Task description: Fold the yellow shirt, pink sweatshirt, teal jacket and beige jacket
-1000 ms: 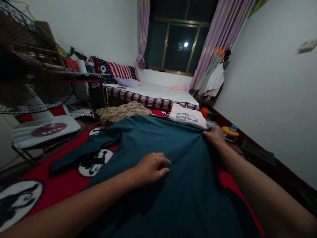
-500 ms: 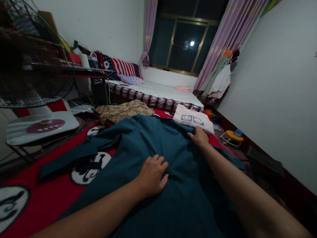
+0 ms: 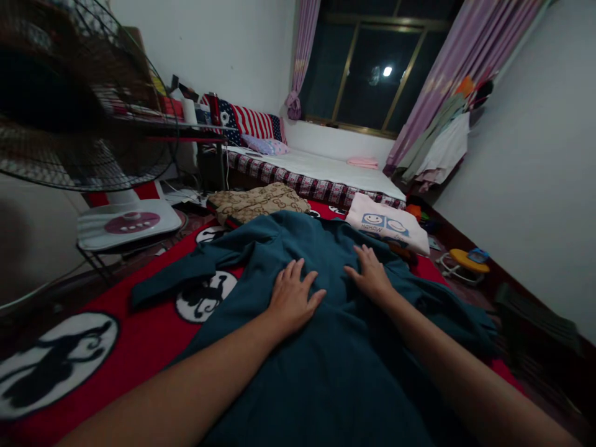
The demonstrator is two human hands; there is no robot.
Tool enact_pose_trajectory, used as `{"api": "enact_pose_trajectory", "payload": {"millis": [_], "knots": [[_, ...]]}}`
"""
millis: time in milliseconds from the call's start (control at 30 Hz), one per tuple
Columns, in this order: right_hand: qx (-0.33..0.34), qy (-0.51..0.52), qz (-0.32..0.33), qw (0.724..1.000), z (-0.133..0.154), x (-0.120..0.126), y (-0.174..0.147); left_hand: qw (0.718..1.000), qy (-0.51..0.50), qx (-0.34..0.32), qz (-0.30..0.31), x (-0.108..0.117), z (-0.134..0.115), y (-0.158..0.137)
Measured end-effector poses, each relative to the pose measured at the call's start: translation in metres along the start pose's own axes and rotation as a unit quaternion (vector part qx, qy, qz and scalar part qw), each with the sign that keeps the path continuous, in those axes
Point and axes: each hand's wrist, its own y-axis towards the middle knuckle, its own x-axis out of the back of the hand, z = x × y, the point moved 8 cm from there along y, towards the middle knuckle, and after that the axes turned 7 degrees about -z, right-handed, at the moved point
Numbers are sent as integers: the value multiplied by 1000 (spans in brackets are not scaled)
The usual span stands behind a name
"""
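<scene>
Both hands' grip apart: left hand (image 3: 293, 298) and right hand (image 3: 371, 275) flat on teal garment (image 3: 335, 372); folded shirt (image 3: 387, 228) beyond.

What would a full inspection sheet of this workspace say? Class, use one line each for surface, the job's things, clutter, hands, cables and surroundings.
Surface: red blanket with black-and-white round motifs, spread flat.
Job's things: teal garment laid out on the blanket, one sleeve stretched to the left.
Clutter: folded brown patterned cloth; folded pink shirt with smiley print, both beyond the garment.
Hands: left hand and right hand lie flat, palms down, on the garment's upper middle, fingers spread, gripping nothing.
Cables: a white cord hangs by the bed's near corner.
Surroundings: standing fan at left; bed under a dark window; purple curtains; clothes hanging at right.
</scene>
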Motion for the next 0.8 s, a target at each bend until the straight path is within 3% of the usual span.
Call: {"api": "enact_pose_trajectory", "payload": {"millis": [100,200,300,433,500,633,733,800], "knots": [[127,6,88,988,29,-18,-40,996,45,69,33,-4,38,10],[145,15,121,982,29,-13,-61,992,65,90,68,0,64,14],[150,45,107,982,26,16,-72,990,86,73,89,15,75,6],[183,37,51,981,22,63,-106,984,149,51,83,52,83,-27],[161,-25,30,986,8,76,-129,981,167,57,83,68,90,-48],[28,-144,32,989,-41,82,-164,978,162,95,94,83,103,-83],[-52,-135,83,986,-66,75,-177,986,116,81,94,83,103,-94],[-68,-92,84,990,-68,80,-177,993,65,58,82,88,102,-91]]}}
